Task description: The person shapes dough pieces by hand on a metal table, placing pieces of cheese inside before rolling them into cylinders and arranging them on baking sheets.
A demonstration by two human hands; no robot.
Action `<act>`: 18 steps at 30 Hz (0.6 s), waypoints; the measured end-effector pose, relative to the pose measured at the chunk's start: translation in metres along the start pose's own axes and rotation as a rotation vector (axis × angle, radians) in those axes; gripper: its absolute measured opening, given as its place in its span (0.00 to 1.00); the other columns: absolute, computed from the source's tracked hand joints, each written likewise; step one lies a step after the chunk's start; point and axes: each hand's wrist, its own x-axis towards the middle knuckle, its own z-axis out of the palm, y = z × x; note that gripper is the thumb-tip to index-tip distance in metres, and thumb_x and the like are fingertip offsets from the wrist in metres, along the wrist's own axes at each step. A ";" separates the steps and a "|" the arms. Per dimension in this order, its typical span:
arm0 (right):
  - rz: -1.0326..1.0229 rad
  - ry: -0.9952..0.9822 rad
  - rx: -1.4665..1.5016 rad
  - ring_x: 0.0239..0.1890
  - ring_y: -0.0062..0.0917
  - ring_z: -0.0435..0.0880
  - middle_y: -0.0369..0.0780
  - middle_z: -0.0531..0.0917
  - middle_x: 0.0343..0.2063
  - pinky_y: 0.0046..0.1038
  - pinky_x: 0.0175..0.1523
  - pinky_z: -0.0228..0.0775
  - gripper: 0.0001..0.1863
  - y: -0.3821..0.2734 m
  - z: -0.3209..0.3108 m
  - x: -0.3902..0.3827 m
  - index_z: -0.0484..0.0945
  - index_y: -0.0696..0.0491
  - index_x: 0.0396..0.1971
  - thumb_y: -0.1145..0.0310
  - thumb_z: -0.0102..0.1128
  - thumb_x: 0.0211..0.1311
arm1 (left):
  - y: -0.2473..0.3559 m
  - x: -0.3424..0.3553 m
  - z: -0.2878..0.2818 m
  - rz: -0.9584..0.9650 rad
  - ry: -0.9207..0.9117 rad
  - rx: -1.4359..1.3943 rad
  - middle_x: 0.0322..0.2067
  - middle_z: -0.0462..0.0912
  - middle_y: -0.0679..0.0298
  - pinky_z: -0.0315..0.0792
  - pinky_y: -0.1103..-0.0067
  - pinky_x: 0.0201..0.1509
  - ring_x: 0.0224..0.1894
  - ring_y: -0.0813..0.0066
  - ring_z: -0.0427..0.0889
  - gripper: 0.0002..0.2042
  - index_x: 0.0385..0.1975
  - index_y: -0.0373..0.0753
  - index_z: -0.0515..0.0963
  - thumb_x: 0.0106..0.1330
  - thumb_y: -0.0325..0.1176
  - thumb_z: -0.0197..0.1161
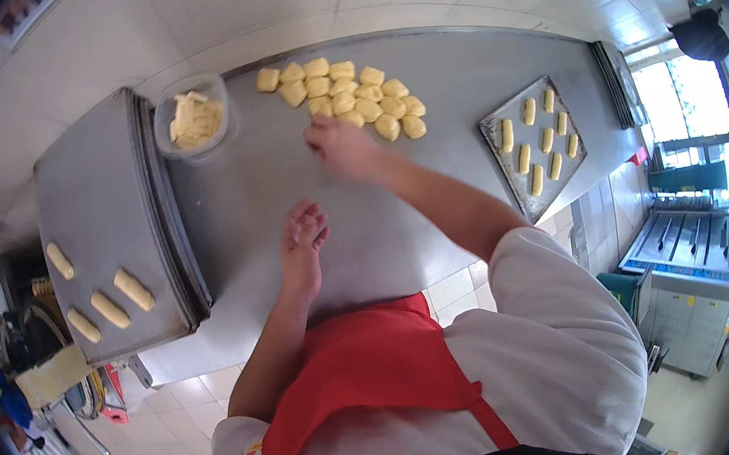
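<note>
Near the back of the metal worktable lies a cluster of yellow dough pieces (pixel 367 94), small and rounded. My right hand (pixel 343 147) is at the cluster's near left edge, its fingers drawn together and pointing down beside the closest pieces. Whatever the fingertips hold, if anything, is hidden. My left hand (pixel 303 234) hovers nearer to me over the table, palm turned up, with loosely curled fingers apart and nothing in them. A clear plastic tub (pixel 222 122) of pale yellow sticks stands left of the cluster.
At the left, stacked baking trays (pixel 102 212) carry several dough rolls (pixel 110 308) on top. Another baking tray (pixel 517 188) at the right bears several smaller rolls (pixel 547 140) in rows. A tiled wall (pixel 250 11) runs behind the worktable (pixel 236 206).
</note>
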 end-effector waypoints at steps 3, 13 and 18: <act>-0.112 0.174 0.180 0.61 0.42 0.80 0.43 0.79 0.57 0.42 0.59 0.81 0.17 -0.008 0.006 -0.056 0.85 0.50 0.52 0.75 0.62 0.63 | -0.009 0.029 0.024 -0.051 0.138 -0.090 0.64 0.78 0.59 0.74 0.64 0.70 0.64 0.65 0.78 0.22 0.73 0.39 0.69 0.86 0.41 0.53; 0.082 0.244 -0.274 0.56 0.41 0.85 0.47 0.82 0.56 0.41 0.57 0.83 0.12 0.040 0.053 0.000 0.86 0.54 0.47 0.70 0.62 0.67 | -0.035 -0.005 -0.023 0.071 0.036 0.064 0.64 0.76 0.57 0.71 0.60 0.74 0.65 0.62 0.77 0.23 0.71 0.38 0.70 0.85 0.45 0.56; 0.015 0.644 0.389 0.39 0.40 0.86 0.45 0.83 0.38 0.40 0.44 0.81 0.12 -0.055 0.077 -0.135 0.84 0.53 0.40 0.82 0.61 0.58 | -0.003 -0.050 -0.022 -0.024 0.149 -0.091 0.64 0.74 0.51 0.70 0.61 0.73 0.66 0.62 0.76 0.23 0.69 0.38 0.71 0.85 0.47 0.55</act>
